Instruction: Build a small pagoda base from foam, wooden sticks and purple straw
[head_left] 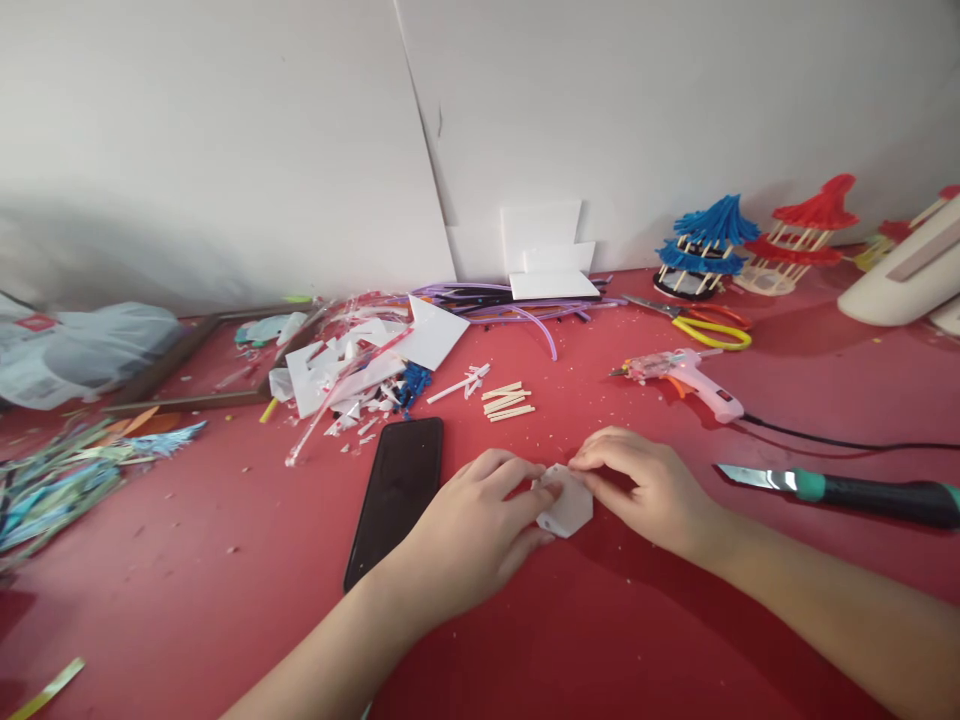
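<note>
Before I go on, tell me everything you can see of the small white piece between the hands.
The white piece is flat and many-sided, roughly a hexagon, and looks like foam board or stiff card. A dark mark shows near its lower left edge. It is over the red table, nearer the camera than the short sticks. The left hand holds its left side, one finger across its face; the right hand's fingertips are at its upper right edge.

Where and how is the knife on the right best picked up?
Probably by the middle of its black handle, right hand coming from above, on the handle side. The knife lies flat, its bare blade pointing left toward that hand, so reaching straight across would likely meet the blade first.
</note>
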